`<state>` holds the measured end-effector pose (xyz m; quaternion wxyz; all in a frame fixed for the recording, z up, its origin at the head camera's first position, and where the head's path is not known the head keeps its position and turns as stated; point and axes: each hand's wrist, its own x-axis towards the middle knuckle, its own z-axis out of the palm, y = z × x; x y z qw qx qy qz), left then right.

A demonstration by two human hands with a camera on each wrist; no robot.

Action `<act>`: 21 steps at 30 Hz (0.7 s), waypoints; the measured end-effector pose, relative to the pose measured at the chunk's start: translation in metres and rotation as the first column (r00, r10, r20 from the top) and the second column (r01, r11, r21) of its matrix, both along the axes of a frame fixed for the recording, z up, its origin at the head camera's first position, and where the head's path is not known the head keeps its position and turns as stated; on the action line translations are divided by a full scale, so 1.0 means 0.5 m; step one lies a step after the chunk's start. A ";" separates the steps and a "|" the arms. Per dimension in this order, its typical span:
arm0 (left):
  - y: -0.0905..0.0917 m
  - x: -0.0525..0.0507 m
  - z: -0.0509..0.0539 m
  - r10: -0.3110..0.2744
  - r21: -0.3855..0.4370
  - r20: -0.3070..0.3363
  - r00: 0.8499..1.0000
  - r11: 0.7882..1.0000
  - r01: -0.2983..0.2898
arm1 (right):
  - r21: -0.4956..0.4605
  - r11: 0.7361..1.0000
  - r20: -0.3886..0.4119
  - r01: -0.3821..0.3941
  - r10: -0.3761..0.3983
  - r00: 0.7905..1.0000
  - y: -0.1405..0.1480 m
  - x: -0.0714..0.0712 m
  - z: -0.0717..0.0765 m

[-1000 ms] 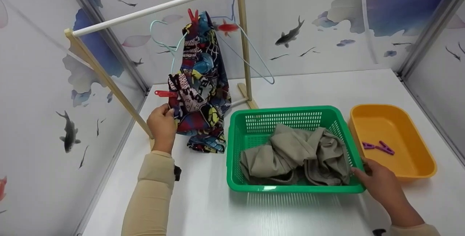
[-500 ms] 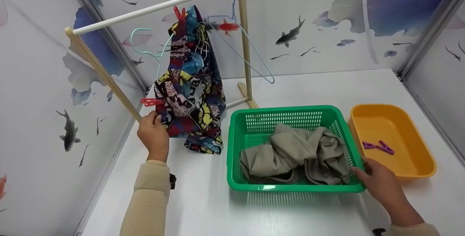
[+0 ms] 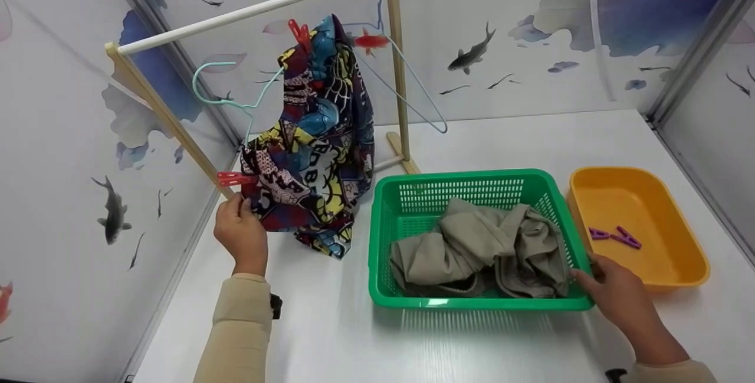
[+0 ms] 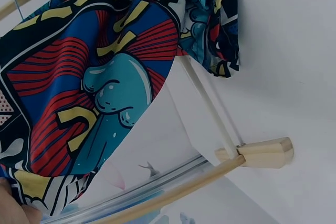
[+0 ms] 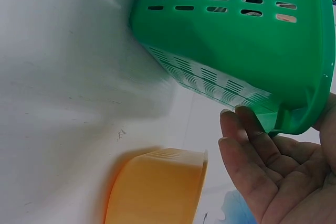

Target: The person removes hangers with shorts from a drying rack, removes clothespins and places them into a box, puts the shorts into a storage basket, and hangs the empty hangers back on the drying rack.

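A garment with a bright comic print [image 3: 318, 135] is fastened to a light-teal hanger [image 3: 250, 105] by red clothespins [image 3: 236, 179]. The hanger's hook shows below the rack's rail, apart from it in the picture. My left hand [image 3: 242, 235] pinches the garment's left edge, just under one clothespin; whether it also grips the hanger is hidden. In the left wrist view the cloth [image 4: 121, 87] spreads out from my fingertips. My right hand [image 3: 619, 300] holds the right rim of a green basket [image 3: 481, 303], with the thumb on top and fingers [image 5: 247, 166] outside, below the rim.
Crumpled khaki cloth [image 3: 472, 247] lies in the basket. To its right stands a yellow tub [image 3: 666, 218] with purple clothespins [image 3: 625, 237]. A blue hanger [image 3: 413, 88] hangs at the right end of the wooden rack's white rail [image 3: 253, 10]. Printed walls enclose the white table [image 3: 330, 324].
My left hand has moved left and down, drawing the garment's clipped edge and the hanger's hook along. The garment looks more spread out. My right hand and the basket have stayed in place.
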<state>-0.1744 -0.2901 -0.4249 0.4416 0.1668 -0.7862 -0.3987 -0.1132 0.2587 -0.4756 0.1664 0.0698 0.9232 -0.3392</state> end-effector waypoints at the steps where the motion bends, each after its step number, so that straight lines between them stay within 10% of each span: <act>1: 0.000 0.001 -0.001 0.003 -0.001 -0.006 1.000 1.000 -0.003 | 0.001 1.000 -0.002 0.000 0.000 1.000 0.001 0.000 0.000; 12: -0.005 0.012 0.004 -0.001 0.025 -0.009 1.000 1.000 0.001 | -0.004 1.000 -0.001 0.015 -0.015 1.000 -0.001 0.003 -0.001; 21: -0.003 0.019 0.020 0.034 -0.082 -0.149 0.988 0.996 -0.046 | 0.004 1.000 -0.042 0.024 -0.023 0.999 -0.003 0.006 -0.004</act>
